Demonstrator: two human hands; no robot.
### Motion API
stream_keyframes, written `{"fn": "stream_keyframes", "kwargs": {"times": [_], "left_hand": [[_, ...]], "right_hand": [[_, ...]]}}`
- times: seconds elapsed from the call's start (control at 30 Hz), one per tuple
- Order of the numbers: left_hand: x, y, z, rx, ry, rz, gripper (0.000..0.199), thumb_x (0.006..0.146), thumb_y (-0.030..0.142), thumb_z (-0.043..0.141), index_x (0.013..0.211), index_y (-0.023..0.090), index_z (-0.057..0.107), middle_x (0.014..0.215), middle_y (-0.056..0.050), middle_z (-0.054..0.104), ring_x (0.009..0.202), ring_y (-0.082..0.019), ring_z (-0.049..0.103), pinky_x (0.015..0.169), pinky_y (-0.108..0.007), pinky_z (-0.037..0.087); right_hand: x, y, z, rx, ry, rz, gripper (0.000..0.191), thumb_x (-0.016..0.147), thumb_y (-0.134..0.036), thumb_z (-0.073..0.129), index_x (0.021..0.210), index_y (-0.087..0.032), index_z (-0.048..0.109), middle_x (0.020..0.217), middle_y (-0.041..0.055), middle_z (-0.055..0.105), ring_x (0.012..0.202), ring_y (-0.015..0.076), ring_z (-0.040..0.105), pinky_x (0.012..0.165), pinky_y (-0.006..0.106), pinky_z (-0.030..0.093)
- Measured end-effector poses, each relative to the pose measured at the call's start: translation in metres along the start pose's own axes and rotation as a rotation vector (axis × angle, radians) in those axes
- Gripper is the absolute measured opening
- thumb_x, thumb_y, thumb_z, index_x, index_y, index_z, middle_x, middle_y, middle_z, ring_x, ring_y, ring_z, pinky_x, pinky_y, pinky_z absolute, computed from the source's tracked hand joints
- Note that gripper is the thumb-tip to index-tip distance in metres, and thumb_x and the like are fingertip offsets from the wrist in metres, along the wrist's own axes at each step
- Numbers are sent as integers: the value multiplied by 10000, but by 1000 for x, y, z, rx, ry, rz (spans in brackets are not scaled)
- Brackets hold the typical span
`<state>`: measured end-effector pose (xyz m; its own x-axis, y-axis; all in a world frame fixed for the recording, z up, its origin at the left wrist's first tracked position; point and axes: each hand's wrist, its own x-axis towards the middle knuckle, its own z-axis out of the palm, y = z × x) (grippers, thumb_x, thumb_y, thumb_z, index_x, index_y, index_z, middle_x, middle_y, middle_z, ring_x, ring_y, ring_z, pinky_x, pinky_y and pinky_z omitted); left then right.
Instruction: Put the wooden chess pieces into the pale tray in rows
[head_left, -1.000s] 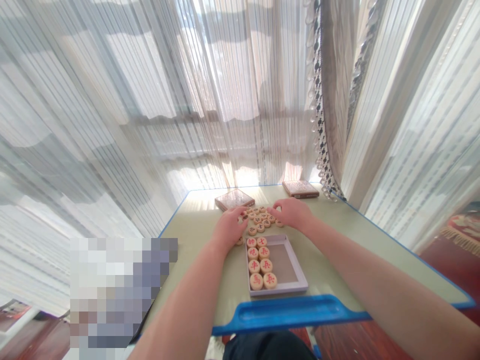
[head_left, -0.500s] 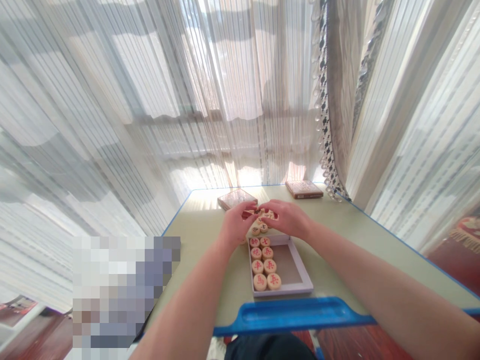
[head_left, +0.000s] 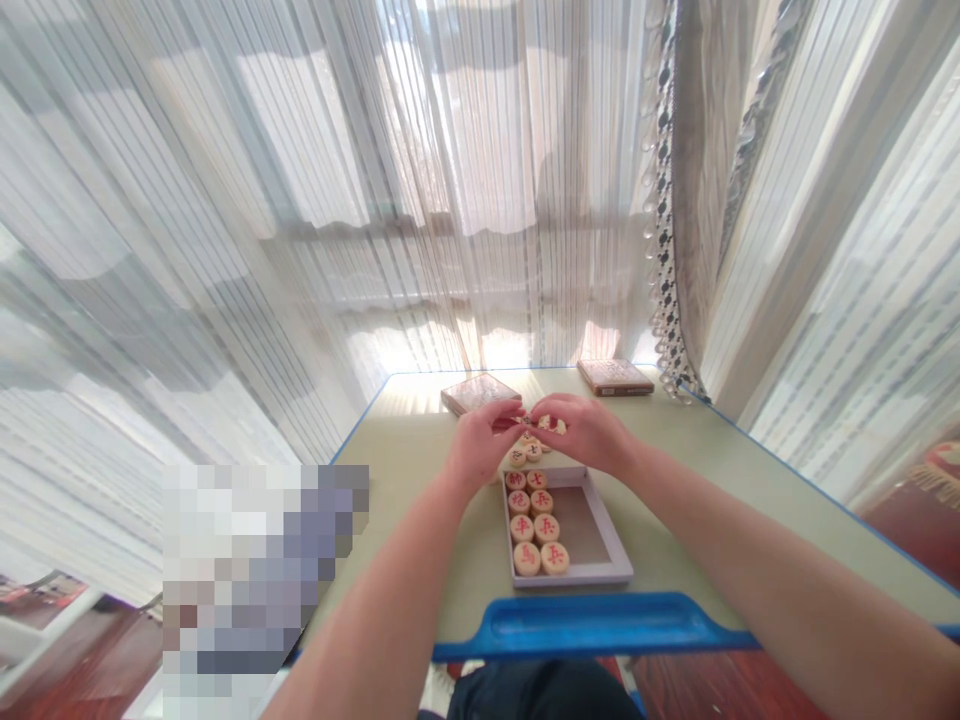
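Note:
Over a pile of wooden Chinese chess pieces (head_left: 533, 451), both my hands are close together with fingers bent. My left hand (head_left: 482, 437) and my right hand (head_left: 588, 428) meet fingertip to fingertip around a small dark-marked Chinese chess piece (head_left: 527, 421), mostly hidden by the fingers. Nearer to me lies a shallow white box tray (head_left: 609, 528). Two columns of round pieces with red characters (head_left: 546, 528) fill its left side, face up. The tray's right part shows its bare grey-brown bottom.
A flat patterned box (head_left: 480, 392) lies behind my left hand, and a second flat box (head_left: 615, 376) at the back right. The pale green table (head_left: 397, 520) has a blue rim with a moulded blue trough (head_left: 600, 622) at the front. Sheer curtains (head_left: 480, 200) hang behind it.
My fingertips have drawn closer together over the pile, thumbs nearly touching. The whole view has shifted slightly; the pieces in the tray stay as they were.

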<state>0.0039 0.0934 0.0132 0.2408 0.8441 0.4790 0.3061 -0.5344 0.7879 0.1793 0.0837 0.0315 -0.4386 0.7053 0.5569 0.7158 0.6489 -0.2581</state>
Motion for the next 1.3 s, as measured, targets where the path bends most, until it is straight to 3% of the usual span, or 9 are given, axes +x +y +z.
{"fn": "stream_keyframes", "kwargs": {"times": [0.17, 0.47, 0.7, 0.87, 1.07, 1.3], "left_hand": [[-1, 0, -2, 196, 15, 53, 214, 754, 237, 537, 926, 167, 643, 881, -43, 685, 792, -148, 629, 760, -273, 515], [-3, -3, -7, 603, -12, 81, 212, 778, 219, 467, 877, 193, 652, 852, -39, 674, 788, -171, 585, 747, -289, 456], [-4, 0, -6, 620, -5, 106, 218, 780, 255, 467, 884, 190, 647, 823, -36, 666, 764, -163, 578, 725, -271, 444], [-7, 2, -4, 614, -51, 117, 219, 761, 290, 491, 876, 191, 648, 829, -31, 666, 743, -159, 580, 693, -260, 440], [-6, 3, -4, 651, -78, 146, 196, 765, 277, 478, 758, 195, 656, 767, -27, 648, 735, -154, 562, 695, -258, 428], [-5, -1, -7, 680, -63, 142, 203, 771, 257, 465, 706, 177, 640, 725, -34, 638, 701, -157, 552, 669, -268, 411]], "right_hand": [[-1, 2, 3, -12, -18, -15, 188, 800, -309, 513, 916, -212, 625, 929, 35, 644, 779, 138, 592, 725, 243, 434], [-1, 8, 1, -42, -11, 3, 197, 754, -277, 555, 919, -184, 610, 907, 39, 603, 736, 129, 573, 705, 250, 441], [0, 7, 2, -50, -101, 32, 187, 733, -242, 565, 906, -191, 616, 929, 34, 606, 787, 135, 572, 722, 245, 423], [1, 8, 3, -119, -232, 68, 176, 722, -267, 571, 874, -195, 622, 900, 28, 607, 752, 141, 565, 696, 249, 410], [1, 11, 0, -127, -179, 48, 179, 716, -269, 564, 860, -184, 625, 892, 40, 618, 824, 168, 557, 745, 263, 403], [-1, -2, -6, -132, -259, 49, 163, 680, -243, 555, 807, -179, 636, 828, 38, 648, 818, 183, 554, 727, 263, 407]]}}
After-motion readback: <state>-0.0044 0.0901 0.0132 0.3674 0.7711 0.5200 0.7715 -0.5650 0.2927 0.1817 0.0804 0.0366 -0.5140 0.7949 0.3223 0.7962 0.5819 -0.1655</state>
